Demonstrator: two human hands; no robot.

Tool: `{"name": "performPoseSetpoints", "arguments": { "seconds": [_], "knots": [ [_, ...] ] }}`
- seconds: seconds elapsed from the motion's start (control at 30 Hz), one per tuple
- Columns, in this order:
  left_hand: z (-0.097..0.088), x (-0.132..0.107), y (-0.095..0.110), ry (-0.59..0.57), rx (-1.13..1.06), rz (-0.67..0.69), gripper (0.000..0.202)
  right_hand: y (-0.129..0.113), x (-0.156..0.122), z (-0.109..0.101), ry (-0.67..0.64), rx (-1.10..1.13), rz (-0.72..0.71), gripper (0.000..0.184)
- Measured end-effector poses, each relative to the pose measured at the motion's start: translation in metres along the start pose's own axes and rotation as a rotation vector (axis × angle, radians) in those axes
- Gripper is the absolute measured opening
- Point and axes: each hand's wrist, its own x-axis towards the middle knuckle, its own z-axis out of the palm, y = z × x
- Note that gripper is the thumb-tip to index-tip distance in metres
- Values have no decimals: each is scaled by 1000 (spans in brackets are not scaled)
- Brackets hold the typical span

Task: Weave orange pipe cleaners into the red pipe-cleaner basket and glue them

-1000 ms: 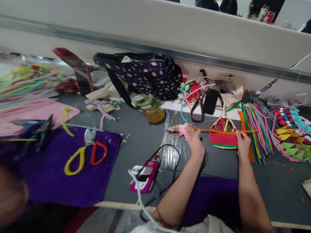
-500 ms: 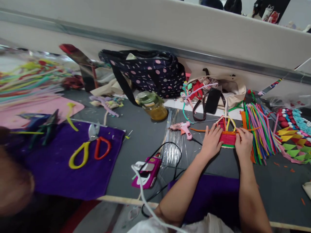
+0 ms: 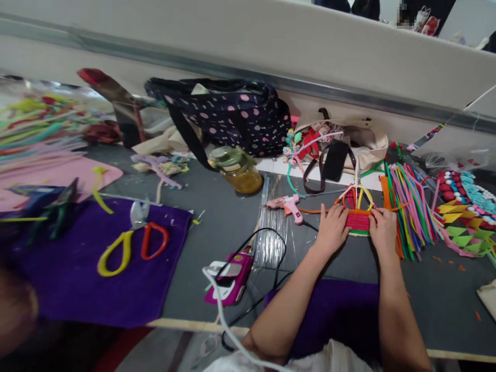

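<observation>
My left hand (image 3: 333, 227) and my right hand (image 3: 383, 230) rest at the two sides of a small pink-red panel (image 3: 358, 222) with a green lower edge. Across its top runs an orange strip (image 3: 315, 211), its ends sticking out past both hands. The fingers of each hand are bent and pressed down on the strip and the panel's sides; the fingertips are partly hidden. Just behind the panel lie scissors (image 3: 357, 178) with red and yellow handles, blades pointing away. To the left is a pink glue gun (image 3: 293, 207); on the right, a bundle of coloured strips (image 3: 414, 217).
Clear thin sticks (image 3: 271, 243), a magenta device (image 3: 236, 281) with cables and a jar (image 3: 238, 173) are left of my arms. Bags (image 3: 228, 116) stand along the back. Large scissors (image 3: 135, 227) lie on purple cloth (image 3: 151, 294). Another person's blurred hand (image 3: 15, 310) is far left.
The camera view has shifted slightly, so the things on the table appear a little further left. My hands keep their place on the panel and the orange strip.
</observation>
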Motion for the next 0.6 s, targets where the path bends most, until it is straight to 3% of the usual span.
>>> {"name": "performPoseSetpoints", "arguments": {
  "seconds": [0.13,0.23,0.43,0.5,0.6],
  "knots": [
    [1,0,-1,-2,13,-15,48,-1,1,0,34,9,21,29],
    [3,0,-3,20,14,-15,49,5,3,-3,134,32,62,30],
    [3,0,-3,51,-65,0,48,38,2,-29,376,38,320,33],
    [3,0,-2,70,-110,4,46,47,-1,-36,370,-2,396,33],
    [5,1,-2,112,-201,-22,40,50,-3,-39,187,-107,445,30]
  ]
}}
